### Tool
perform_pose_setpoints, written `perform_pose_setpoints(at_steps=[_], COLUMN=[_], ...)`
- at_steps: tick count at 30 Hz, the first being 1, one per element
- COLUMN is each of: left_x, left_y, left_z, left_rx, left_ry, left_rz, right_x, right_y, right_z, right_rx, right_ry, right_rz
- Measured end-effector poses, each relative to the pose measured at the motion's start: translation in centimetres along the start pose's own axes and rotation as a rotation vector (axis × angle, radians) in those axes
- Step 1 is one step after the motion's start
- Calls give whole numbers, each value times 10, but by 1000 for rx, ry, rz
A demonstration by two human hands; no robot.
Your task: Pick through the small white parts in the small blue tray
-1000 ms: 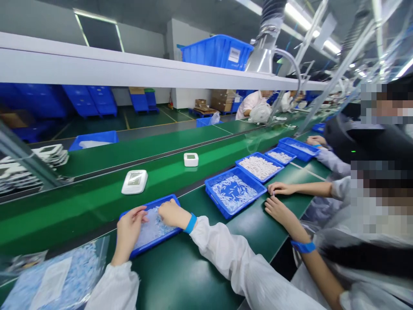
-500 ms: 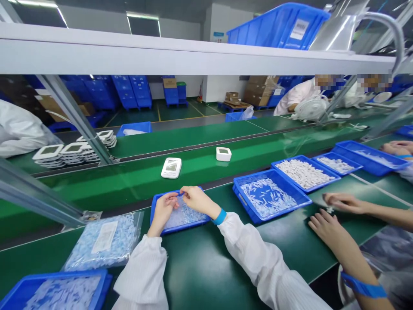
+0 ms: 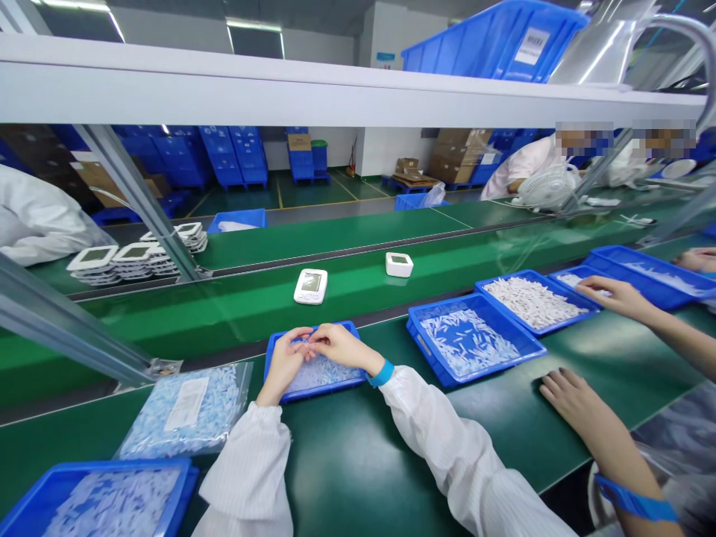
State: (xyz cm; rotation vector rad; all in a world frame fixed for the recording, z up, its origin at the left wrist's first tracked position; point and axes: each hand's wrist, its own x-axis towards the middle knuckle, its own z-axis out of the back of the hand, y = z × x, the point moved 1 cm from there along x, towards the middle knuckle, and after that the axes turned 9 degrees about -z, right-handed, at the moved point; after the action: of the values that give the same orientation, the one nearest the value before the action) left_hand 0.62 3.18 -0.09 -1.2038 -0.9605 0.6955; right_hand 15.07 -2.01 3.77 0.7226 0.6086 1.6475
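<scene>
The left hand (image 3: pixel 285 360) and right hand (image 3: pixel 342 347) met, fingertips pinched, over the blue tray (image 3: pixel 321 392); anything gripped was hidden. Many pale pieces (image 3: pixel 331 371) lay loose inside, so plenty seemed undone.

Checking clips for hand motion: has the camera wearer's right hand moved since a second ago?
Yes: judged against the blue tray beneath, the right hand has moved left, toward the left hand.
</scene>
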Motion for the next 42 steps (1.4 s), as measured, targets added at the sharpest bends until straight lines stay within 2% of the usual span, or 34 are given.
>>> perform_pose_setpoints(at_steps=[5,11,15,18,22,24,27,34,42], left_x=[-1,-3,-4,-4,-3,-3,-2,-3,-4], left_y=[1,-6,-8,-7,-6,-8,-8,-4,-7], left_z=[-1,-1,3,5,6,6,4,-1,-3], left_rx=[241,528,639,702,726,724,692,616,564], left_ry=[7,28,-38,-71,-73,-60,-48,-19,7], left_rz=[-110,-176,-192,-229,-278,-318,-358,-263,-243], right_x=[2,1,2,2,3,2,1,-2,-1], right_y=[-5,-7,-7,-8,-15,-20,-26,-25,-26], right_z=[-4,-7,-4,-5,-13,-18,-24,-30,-29], right_rx=[-121,-188,-40,211,705,800,738,584,700], right_ry=[-97,-68,-142,-214,-182,-170,-192,-219,-204], right_rz=[-5,-7,-30,-101,-204,-239,-254,-259,-256])
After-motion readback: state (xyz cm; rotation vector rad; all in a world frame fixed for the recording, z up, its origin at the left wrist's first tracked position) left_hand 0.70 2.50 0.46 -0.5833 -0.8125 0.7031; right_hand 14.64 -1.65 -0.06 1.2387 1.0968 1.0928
